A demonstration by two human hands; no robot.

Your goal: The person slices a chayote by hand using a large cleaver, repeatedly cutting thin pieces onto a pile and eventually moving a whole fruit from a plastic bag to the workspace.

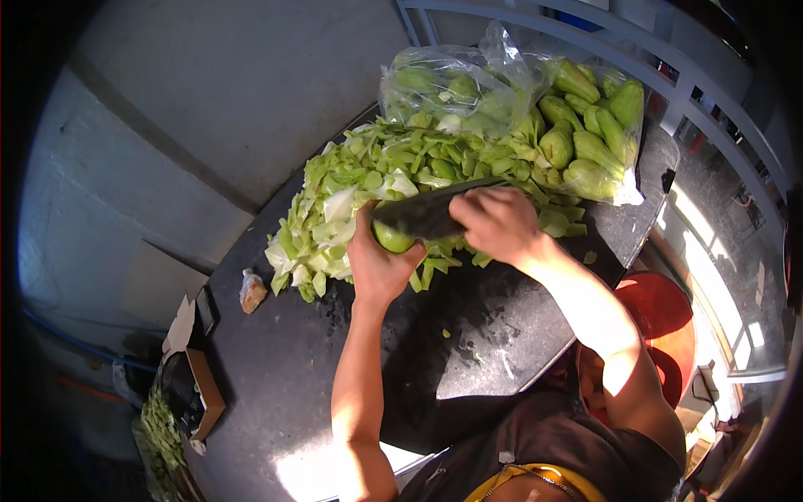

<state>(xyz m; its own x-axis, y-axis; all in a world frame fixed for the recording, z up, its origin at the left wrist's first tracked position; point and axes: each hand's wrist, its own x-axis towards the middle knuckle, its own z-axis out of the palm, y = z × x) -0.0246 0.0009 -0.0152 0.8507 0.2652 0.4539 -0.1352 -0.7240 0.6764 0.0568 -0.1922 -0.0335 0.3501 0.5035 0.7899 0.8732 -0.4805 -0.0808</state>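
A green chayote (393,237) is held in my left hand (379,260), fingers and thumb wrapped around its sides. My right hand (499,223) grips a wide dark blade, likely a cleaver (426,210), that lies across the top of the chayote; the handle is hidden in the fist and the hand is slightly blurred. Behind both hands spreads a large heap of pale green peelings and cut pieces (376,157). Whole chayotes (590,144) fill an open clear plastic bag at the back right, beside another clear plastic bag (464,88) of green produce.
The dark tabletop (282,364) carries a small knotted plastic bag (252,292) with brownish contents at left. An open cardboard box (206,395) stands at the left edge, near more green scraps (162,420). A red stool (655,307) is at right, and a metal railing (627,37) runs behind.
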